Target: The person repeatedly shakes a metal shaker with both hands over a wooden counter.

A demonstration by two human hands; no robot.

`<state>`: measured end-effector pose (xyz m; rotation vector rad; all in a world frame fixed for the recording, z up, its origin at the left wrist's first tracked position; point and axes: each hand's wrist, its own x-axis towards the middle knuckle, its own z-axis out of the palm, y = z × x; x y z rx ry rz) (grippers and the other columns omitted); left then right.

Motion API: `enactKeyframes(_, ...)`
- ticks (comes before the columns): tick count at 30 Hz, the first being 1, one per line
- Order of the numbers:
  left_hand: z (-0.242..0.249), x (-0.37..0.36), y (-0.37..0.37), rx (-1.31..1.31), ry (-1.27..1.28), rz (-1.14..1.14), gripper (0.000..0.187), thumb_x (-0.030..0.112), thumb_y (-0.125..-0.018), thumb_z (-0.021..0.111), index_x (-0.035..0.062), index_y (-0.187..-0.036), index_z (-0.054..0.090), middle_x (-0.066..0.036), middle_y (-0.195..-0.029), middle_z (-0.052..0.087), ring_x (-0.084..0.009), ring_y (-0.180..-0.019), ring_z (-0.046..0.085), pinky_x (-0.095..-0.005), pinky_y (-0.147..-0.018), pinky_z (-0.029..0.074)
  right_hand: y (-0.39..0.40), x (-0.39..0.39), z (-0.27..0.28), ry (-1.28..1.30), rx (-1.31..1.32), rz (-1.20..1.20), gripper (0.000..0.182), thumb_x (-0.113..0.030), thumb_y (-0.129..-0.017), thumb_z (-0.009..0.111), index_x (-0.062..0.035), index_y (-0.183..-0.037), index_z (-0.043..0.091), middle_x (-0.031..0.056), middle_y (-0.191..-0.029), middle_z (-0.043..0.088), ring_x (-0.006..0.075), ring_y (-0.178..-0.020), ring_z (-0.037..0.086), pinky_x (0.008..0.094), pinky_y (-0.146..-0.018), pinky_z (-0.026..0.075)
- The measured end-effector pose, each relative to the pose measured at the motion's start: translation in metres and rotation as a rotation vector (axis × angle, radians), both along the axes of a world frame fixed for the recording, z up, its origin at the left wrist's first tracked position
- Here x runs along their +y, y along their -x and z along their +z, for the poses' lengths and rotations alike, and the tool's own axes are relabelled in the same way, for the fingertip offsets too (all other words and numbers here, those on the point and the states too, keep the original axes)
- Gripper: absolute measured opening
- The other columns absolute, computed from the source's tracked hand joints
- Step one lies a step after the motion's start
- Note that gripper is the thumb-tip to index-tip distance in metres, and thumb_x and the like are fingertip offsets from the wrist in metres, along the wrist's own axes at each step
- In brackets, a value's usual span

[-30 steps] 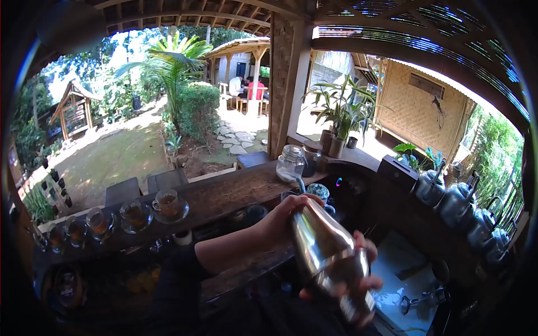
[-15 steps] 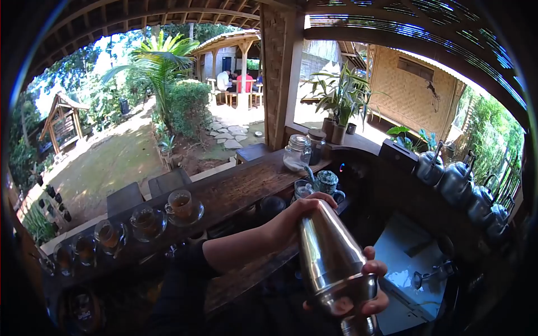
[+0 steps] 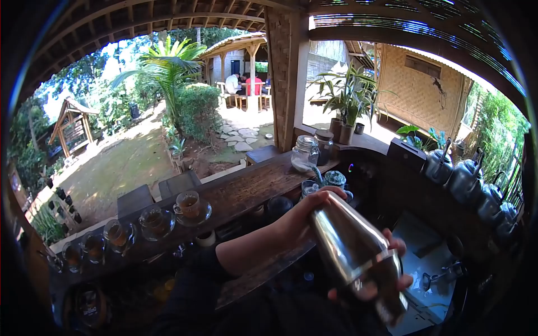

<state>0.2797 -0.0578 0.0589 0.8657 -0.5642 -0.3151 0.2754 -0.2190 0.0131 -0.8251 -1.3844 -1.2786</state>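
I hold a shiny steel cocktail shaker [image 3: 353, 252] tilted in front of me with both hands. My left hand [image 3: 302, 215] caps its upper end. Lower down, my right hand [image 3: 392, 274] wraps around the wide part, fingers showing past its right side. The shaker hangs over the dark work area behind a wooden bar counter [image 3: 241, 187].
Several glass cups of tea on saucers [image 3: 190, 206] line the counter's left part. A glass jar [image 3: 305, 154] and potted plants [image 3: 347, 120] stand at the corner post. Metal kettles [image 3: 465, 179] sit at right. A pale sink surface [image 3: 431, 263] lies below right. People sit at a far table [image 3: 246, 87].
The shaker swung from tilted to more upright and lower, then back to a tilt up and right, both hands staying on it. The camera view shifted slightly.
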Motion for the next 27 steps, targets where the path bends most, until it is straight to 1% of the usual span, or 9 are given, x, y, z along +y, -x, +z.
enactKeyframes(6,-0.099,-0.006,-0.074,0.470,0.121,-0.142,0.045,0.045,-0.086,0.051,0.0108,-0.116,0.052,-0.010,-0.106,0.060,-0.0212,-0.095,0.061,-0.0371,-0.077,0.052,-0.057,-0.018,-0.025,0.102,0.483,-0.380,0.096,-0.034,-0.062,0.085,-0.0106,-0.129,0.021,0.0204,-0.127,0.038,0.0378,-0.120,0.043,0.0488,-0.096,0.039)
enactKeyframes(9,-0.049,-0.035,-0.048,0.133,-0.058,0.111,0.046,0.042,-0.085,0.053,0.0071,-0.115,0.048,-0.012,-0.103,0.057,-0.0230,-0.095,0.059,-0.0374,-0.083,0.049,-0.028,-0.018,0.004,-0.049,-0.079,-0.124,0.087,-0.028,-0.058,0.087,-0.0360,-0.126,0.032,0.0054,-0.131,0.033,0.0445,-0.116,0.043,0.0515,-0.095,0.044)
enactKeyframes(11,-0.016,-0.044,-0.044,-0.107,0.001,-0.029,0.047,0.042,-0.084,0.054,0.0056,-0.113,0.047,-0.014,-0.103,0.057,-0.0256,-0.096,0.059,-0.0392,-0.086,0.048,0.003,-0.034,-0.029,-0.072,0.363,-0.020,0.090,-0.011,-0.052,0.089,-0.0406,-0.119,0.038,-0.0025,-0.119,0.039,0.0397,-0.110,0.049,0.0502,-0.087,0.051)
enactKeyframes(13,-0.027,-0.052,-0.063,-0.126,0.034,-0.006,0.047,0.041,-0.083,0.055,0.0053,-0.113,0.049,-0.015,-0.103,0.058,-0.0263,-0.097,0.059,-0.0389,-0.087,0.048,-0.047,-0.010,-0.002,-0.349,-0.094,-0.089,0.089,-0.012,-0.053,0.088,-0.0422,-0.119,0.038,-0.0019,-0.121,0.038,0.0387,-0.110,0.049,0.0500,-0.088,0.050)
enactKeyframes(14,-0.043,-0.059,-0.077,0.095,0.080,0.148,0.047,0.042,-0.083,0.054,0.0062,-0.113,0.050,-0.014,-0.102,0.059,-0.0240,-0.093,0.059,-0.0376,-0.084,0.048,-0.030,-0.039,-0.001,0.109,0.465,-0.065,0.090,-0.013,-0.056,0.088,-0.0413,-0.120,0.033,0.0024,-0.120,0.041,0.0390,-0.111,0.049,0.0507,-0.089,0.049)
enactKeyframes(15,-0.064,-0.061,-0.092,0.319,0.126,0.304,0.047,0.043,-0.084,0.054,0.0072,-0.113,0.051,-0.013,-0.101,0.060,-0.0217,-0.090,0.060,-0.0363,-0.082,0.049,-0.077,-0.034,-0.007,0.003,0.176,-0.103,0.093,-0.018,-0.058,0.087,-0.0351,-0.124,0.025,0.0102,-0.120,0.042,0.0398,-0.112,0.048,0.0494,-0.089,0.049)
enactKeyframes(19,-0.105,-0.057,-0.117,0.467,-0.004,0.116,0.047,0.046,-0.086,0.052,0.0077,-0.112,0.054,-0.010,-0.098,0.063,-0.0204,-0.091,0.063,-0.0383,-0.085,0.050,-0.125,-0.065,-0.039,-0.037,0.541,-0.200,0.100,-0.032,-0.060,0.086,-0.0124,-0.128,0.017,0.0206,-0.124,0.041,0.0331,-0.115,0.048,0.0448,-0.089,0.047)
enactKeyframes(26,-0.054,-0.093,-0.111,-0.178,0.159,0.104,0.048,0.045,-0.083,0.060,0.0090,-0.112,0.045,-0.012,-0.106,0.056,-0.0222,-0.098,0.058,-0.0361,-0.085,0.051,-0.077,-0.077,-0.007,0.024,0.219,0.188,0.089,-0.020,-0.059,0.087,-0.0346,-0.128,0.033,0.0161,-0.134,0.027,0.0356,-0.120,0.042,0.0514,-0.095,0.045)
enactKeyframes(27,-0.063,-0.094,-0.116,-0.181,0.163,0.114,0.048,0.045,-0.083,0.060,0.0090,-0.112,0.045,-0.012,-0.106,0.056,-0.0222,-0.098,0.058,-0.0361,-0.085,0.051,-0.113,-0.057,0.015,-0.145,-0.275,-0.045,0.093,-0.022,-0.061,0.086,-0.0354,-0.131,0.028,0.0171,-0.130,0.032,0.0348,-0.119,0.044,0.0517,-0.092,0.046)
